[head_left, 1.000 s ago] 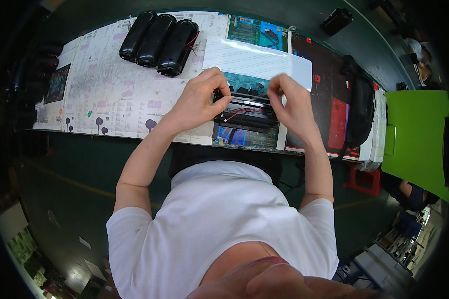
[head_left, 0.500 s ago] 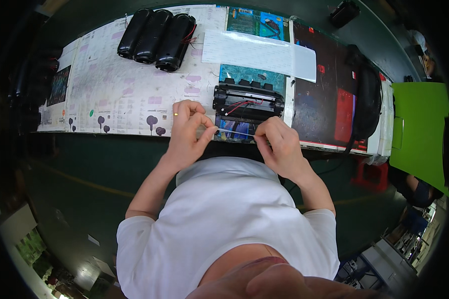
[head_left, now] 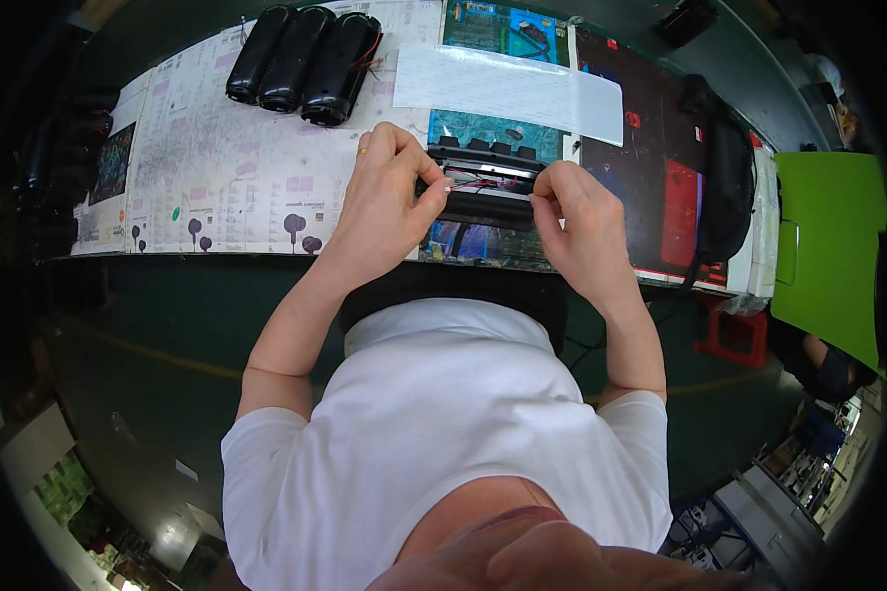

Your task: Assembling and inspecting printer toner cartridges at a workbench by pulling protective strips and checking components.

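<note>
A long black plastic housing (head_left: pixel 485 193) with red wires inside lies on the bench near its front edge. My left hand (head_left: pixel 384 197) pinches its left end between thumb and fingers. At the right end my right hand (head_left: pixel 583 225) has its fingertips closed on the housing. A thin pale strip runs between the two hands along the top of the housing. Both forearms come up from my white shirt.
Three black elongated housings (head_left: pixel 301 64) lie side by side at the back left. A white paper sheet (head_left: pixel 508 89) lies behind the work. Printed paper (head_left: pixel 227 177) covers the bench. A black bag (head_left: pixel 721 177) and a green bin (head_left: pixel 826 251) stand at the right.
Both hands, which were off the housing near the bench's front edge half a second ago, have moved up and taken hold of its two ends.
</note>
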`<state>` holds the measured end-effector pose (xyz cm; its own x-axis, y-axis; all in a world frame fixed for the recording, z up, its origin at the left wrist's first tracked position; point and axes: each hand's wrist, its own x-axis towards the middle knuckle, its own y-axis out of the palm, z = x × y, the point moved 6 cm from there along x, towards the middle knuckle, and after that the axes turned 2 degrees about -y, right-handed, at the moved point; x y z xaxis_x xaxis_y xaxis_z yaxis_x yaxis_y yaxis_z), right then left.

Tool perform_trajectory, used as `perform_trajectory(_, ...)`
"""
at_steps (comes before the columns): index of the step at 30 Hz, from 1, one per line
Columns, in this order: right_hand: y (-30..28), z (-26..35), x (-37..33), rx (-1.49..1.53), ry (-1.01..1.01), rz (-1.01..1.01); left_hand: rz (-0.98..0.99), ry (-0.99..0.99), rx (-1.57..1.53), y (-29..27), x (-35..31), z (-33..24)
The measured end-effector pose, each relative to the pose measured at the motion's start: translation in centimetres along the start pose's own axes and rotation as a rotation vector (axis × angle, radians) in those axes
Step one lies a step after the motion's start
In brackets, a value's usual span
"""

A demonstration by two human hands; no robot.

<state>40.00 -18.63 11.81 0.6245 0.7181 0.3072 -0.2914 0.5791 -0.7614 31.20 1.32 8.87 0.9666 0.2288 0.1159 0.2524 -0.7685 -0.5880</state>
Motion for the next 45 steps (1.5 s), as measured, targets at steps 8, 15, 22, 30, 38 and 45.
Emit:
perform_trajectory(8, -0.1, 1.1, 0.5, -0.140, -0.047, 0.035, -0.095, 0.111, 0.154, 0.1, -0.3, -1.6)
perform_trajectory(15, 0.6, 2.5, 0.0, -0.619, -0.062, 0.074, -0.138, 0.046, 0.188, -0.8, -0.6, -0.9)
perform_trajectory(22, -0.4, 1.8, -1.7, -0.277, -0.137, -0.161, -0.246, 0.484, 0.308, 0.6, -2.8, -3.5)
perform_trajectory(30, 3.0, 1.5, -0.7, -0.088, -0.219, -0.213, -0.295, 0.468, 0.330, 2.1, -1.9, -2.0)
perform_trajectory(38, 2.4, -0.6, -0.1, -0.035, -0.239, -0.133, -0.186, 0.452, 0.275, 1.5, -0.7, -2.0)
perform_trajectory(45, 1.4, -2.9, -1.5, 0.116, -0.217, -0.021, -0.110, 0.475, 0.229, 0.6, 0.0, -1.3)
